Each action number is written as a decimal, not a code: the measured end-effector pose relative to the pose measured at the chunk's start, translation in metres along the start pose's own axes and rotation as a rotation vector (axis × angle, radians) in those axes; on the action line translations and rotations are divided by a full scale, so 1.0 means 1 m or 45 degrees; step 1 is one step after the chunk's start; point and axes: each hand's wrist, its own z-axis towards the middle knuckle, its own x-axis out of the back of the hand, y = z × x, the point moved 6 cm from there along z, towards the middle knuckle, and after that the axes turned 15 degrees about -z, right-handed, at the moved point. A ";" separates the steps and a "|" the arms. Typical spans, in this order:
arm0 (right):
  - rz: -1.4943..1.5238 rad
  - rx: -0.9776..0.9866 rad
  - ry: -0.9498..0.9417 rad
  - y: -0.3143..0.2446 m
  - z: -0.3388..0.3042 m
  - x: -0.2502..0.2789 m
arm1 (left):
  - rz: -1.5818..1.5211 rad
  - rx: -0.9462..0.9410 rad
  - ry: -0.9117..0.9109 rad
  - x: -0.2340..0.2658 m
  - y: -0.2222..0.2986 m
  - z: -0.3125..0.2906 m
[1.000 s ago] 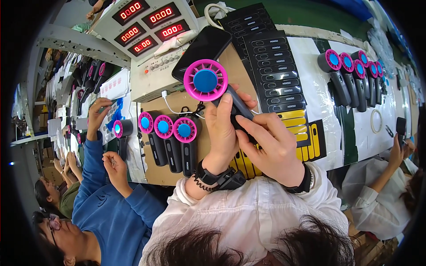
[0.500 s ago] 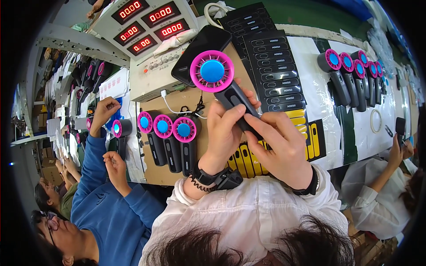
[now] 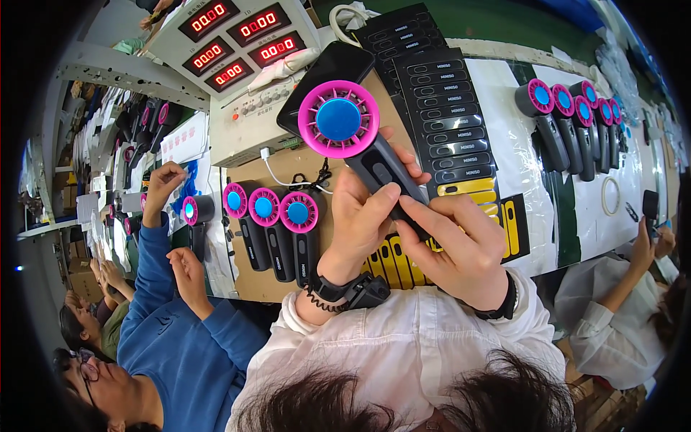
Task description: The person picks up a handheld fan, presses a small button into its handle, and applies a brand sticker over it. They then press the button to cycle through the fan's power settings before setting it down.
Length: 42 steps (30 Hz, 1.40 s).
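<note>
Handheld fan, dark handle with pink grille and blue hub, is raised above the table. Left hand and right hand are both clamped on its handle. Risk: a slip drops it onto three fans at 8 o'clock.

Four red-digit displays on a grey panel (top left), stacked black labelled trays beside it

left hand closed grip, right hand pinching
</note>
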 end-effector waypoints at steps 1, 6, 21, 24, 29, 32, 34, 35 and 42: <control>0.006 0.000 0.005 0.000 0.000 0.000 | 0.015 -0.006 -0.005 0.000 0.001 0.000; 0.018 0.012 0.027 0.001 -0.001 -0.003 | 0.051 -0.053 -0.047 -0.001 0.002 0.001; 0.060 0.044 -0.031 -0.007 -0.003 -0.015 | 0.026 -0.090 0.188 0.002 0.007 -0.002; 0.065 0.043 -0.041 -0.008 -0.003 -0.019 | 0.053 -0.115 0.183 0.003 0.009 -0.003; 0.085 0.019 -0.058 -0.007 -0.004 -0.020 | -0.053 -0.018 0.269 0.005 0.005 -0.002; 0.096 0.003 -0.059 -0.004 -0.003 -0.019 | -0.221 0.029 0.209 0.009 0.004 -0.001; 0.107 -0.013 -0.051 -0.003 -0.001 -0.017 | -0.306 0.054 0.178 0.007 0.003 -0.001; 0.100 -0.015 -0.050 -0.002 -0.001 -0.017 | -0.239 0.043 0.159 0.005 0.003 -0.001; 0.080 -0.066 -0.077 0.002 -0.001 -0.015 | -0.055 0.065 0.087 0.005 0.002 -0.001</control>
